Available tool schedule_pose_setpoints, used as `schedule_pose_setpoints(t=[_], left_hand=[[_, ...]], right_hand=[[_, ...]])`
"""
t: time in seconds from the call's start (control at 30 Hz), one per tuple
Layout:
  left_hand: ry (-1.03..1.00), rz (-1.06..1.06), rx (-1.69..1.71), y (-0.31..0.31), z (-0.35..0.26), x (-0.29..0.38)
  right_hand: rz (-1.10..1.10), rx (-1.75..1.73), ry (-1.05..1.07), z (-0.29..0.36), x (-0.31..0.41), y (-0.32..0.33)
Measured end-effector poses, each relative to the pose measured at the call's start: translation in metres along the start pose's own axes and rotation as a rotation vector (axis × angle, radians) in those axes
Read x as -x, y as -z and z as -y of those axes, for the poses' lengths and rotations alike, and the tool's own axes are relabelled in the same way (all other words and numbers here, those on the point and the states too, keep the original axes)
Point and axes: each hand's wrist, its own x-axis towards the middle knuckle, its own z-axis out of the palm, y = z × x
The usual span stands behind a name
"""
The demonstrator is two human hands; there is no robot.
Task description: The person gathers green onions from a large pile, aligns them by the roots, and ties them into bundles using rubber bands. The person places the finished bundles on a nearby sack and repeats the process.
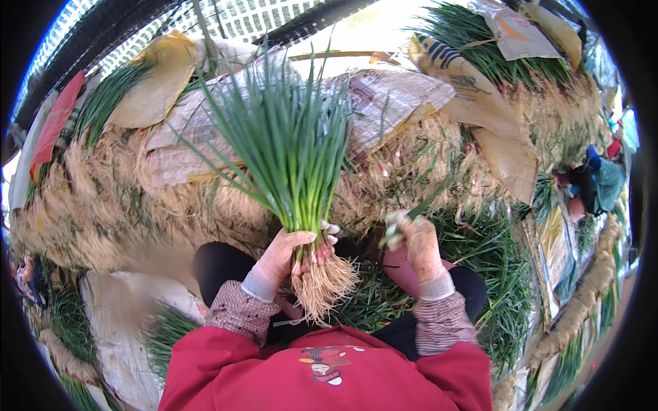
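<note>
My left hand, in a thin pale glove, is closed around a bunch of green onions just above its reddish bulbs. The leaves fan out upward and the pale stringy roots hang below. Right of the bunch, my right hand, gloved too, has its fingers curled on a few loose green leaves; the hand is slightly blurred. The two hands are apart. Loose green leaves lie below, between my knees.
A long heap of green onions with roots outward runs across in front, partly under woven sacks. Leaf litter lies at the right. A white sack is spread at the left. Other people are at the far right and far left edges.
</note>
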Motion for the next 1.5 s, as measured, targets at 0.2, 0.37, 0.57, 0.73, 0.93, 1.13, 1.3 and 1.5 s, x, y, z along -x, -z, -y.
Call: schedule_pose_setpoints(t=[0.2,0.37,0.57,0.73,0.93,1.13,1.3,1.5], left_hand=[[0.067,0.092,-0.101,-0.019,-0.022,-0.001],[-0.087,0.041,-0.182,-0.057,-0.049,-0.043],[-0.148,-0.078,0.239,-0.038,-0.071,-0.138],[-0.237,-0.218,0.142,-0.046,-0.093,-0.148],[-0.054,-0.218,0.164,-0.088,-0.086,-0.087],[-0.255,0.023,0.578,-0.11,-0.071,0.041],[-0.647,-0.04,0.298,-0.074,-0.05,0.256],[-0.82,-0.653,0.411,-0.084,0.014,0.468]], right_hand=[[0.412,0.581,0.007,-0.009,0.025,0.008],[0.672,-0.011,0.401,-0.045,-0.004,-0.052],[0.098,-0.361,0.09,-0.003,0.019,-0.047],[0.147,0.015,0.368,0.007,0.084,-0.03],[-0.091,0.268,0.51,0.02,0.05,-0.039],[0.126,1.126,0.346,-0.073,-0.035,-0.01],[0.538,1.237,0.231,-0.151,-0.053,-0.075],[0.817,1.267,0.196,-0.201,-0.044,-0.146]])
